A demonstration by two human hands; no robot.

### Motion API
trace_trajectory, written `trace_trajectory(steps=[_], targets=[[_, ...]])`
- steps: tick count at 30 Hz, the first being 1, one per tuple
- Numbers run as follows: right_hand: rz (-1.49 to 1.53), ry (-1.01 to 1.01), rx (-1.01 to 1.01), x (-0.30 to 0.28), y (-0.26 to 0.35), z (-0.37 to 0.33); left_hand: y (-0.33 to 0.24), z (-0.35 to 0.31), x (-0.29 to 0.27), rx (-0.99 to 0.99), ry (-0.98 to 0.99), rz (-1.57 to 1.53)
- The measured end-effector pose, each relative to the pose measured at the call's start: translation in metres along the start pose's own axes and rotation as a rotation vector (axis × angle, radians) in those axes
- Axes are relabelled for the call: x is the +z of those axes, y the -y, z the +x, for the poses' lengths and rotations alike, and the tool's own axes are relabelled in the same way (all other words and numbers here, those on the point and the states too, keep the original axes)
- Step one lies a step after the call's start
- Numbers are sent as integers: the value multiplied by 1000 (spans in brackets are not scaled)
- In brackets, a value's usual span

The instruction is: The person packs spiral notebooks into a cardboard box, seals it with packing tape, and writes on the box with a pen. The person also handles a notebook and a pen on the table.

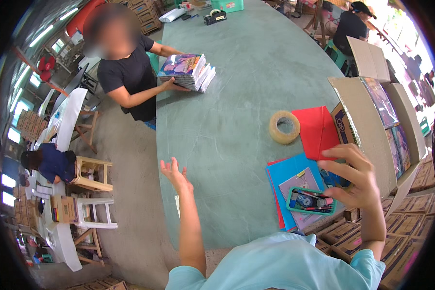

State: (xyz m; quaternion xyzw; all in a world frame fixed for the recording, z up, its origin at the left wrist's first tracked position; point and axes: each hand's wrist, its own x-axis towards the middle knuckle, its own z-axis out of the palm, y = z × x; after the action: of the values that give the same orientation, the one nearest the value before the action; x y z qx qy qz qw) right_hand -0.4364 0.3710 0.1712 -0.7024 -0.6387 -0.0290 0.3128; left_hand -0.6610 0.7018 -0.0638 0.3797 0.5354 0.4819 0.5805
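Note:
My left hand (177,176) is raised over the near left part of the green table (217,125), palm up and fingers apart, with nothing in it. On the right, my right hand (354,178) hovers empty, its fingers curved and spread from the thumb. Below it sits a teal tray (291,207) of pens and small stationery, resting on a spiral notebook (299,181) and blue folders (280,170). A red envelope (316,126) and a roll of clear tape (277,128) lie just beyond. Across the table, a co-worker holds a stack of notebooks (186,72) in both hands.
An open cardboard box (349,108) packed with notebooks stands at the table's right edge. A tape dispenser (214,17) and a green container (228,5) are at the far end. More cartons (401,232) fill the lower right. Wooden stools (94,174) and seated people are on the left.

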Motion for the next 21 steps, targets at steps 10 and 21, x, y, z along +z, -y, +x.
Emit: trace_trajectory(steps=[10,21], targets=[[607,150,368,161,-47,78,54,45,-33,-90,16,-178],[1115,58,798,337,-121,153,100,35,-34,-515,309,-514]])
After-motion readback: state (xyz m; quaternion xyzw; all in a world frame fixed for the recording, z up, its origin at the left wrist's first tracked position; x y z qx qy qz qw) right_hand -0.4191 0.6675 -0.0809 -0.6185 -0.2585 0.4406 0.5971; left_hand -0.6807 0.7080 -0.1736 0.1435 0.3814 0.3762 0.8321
